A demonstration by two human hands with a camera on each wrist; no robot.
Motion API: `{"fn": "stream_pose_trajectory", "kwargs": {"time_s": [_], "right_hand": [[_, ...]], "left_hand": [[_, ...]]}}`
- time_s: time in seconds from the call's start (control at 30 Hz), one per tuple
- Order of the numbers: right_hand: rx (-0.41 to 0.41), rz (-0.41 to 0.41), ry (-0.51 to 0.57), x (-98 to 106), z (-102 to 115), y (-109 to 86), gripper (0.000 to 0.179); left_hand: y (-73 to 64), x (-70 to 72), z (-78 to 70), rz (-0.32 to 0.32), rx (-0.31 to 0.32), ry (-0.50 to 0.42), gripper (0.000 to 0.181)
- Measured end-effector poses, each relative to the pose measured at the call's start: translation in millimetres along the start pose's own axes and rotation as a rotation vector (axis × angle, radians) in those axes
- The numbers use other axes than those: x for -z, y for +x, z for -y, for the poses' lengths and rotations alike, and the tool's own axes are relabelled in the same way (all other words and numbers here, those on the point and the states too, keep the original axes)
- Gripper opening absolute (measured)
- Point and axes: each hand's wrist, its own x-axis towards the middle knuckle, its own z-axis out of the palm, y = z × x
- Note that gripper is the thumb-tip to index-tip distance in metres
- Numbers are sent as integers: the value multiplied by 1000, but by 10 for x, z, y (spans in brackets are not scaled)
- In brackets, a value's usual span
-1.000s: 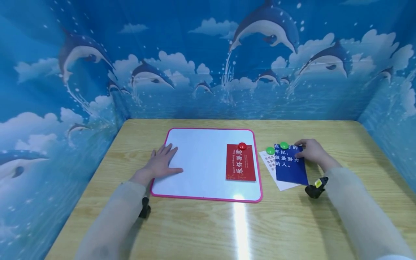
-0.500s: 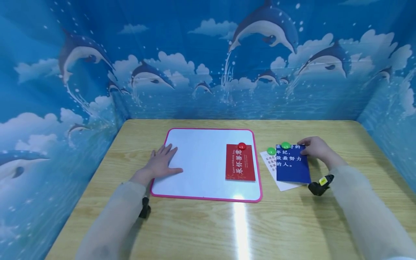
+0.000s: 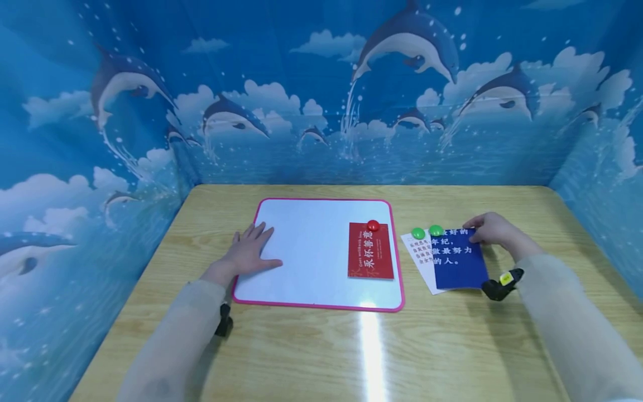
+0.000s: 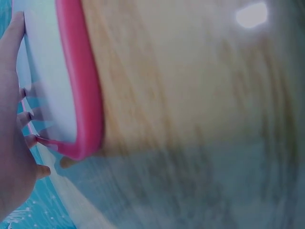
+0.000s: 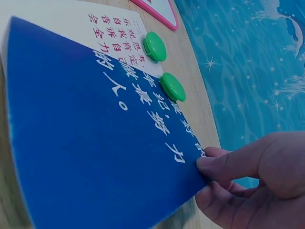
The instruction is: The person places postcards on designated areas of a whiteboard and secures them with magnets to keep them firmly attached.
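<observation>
My left hand [image 3: 248, 254] rests with spread fingers on the left side of a pink-rimmed whiteboard [image 3: 306, 251]; its fingers also show in the left wrist view. To the board's right, my right hand [image 3: 494, 230] pinches the right edge of a blue card [image 3: 457, 268] with white lettering. In the right wrist view, that card [image 5: 90, 138] bends and is raised at its near end. It overlaps a white card [image 3: 427, 273] with red lettering. One green round magnet [image 3: 436, 230] is at the blue card's upper left corner, another green magnet [image 3: 418, 233] at the white card's top.
A red card [image 3: 370, 254] lies on the right part of the whiteboard under a red round magnet [image 3: 373, 225]. The wooden table [image 3: 301, 352] runs back to a blue dolphin-printed curtain [image 3: 281, 156], which also hangs at both sides.
My right hand has moved right, drawing the blue card along. More of the white card shows, and one green magnet sits nearer the blue card's left corner. The left hand stays put.
</observation>
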Motion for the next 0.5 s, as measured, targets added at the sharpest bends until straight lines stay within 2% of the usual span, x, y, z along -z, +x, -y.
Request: {"fn": "stream_pose_trajectory", "kwargs": {"time_s": [0.17, 0.5], "right_hand": [[5, 0, -32, 48, -75, -53, 46], [2, -39, -9, 113, -293, -87, 48]], "left_hand": [[-9, 25, -20, 13, 3, 0, 94], [-2, 18, 2, 18, 7, -3, 95]]}}
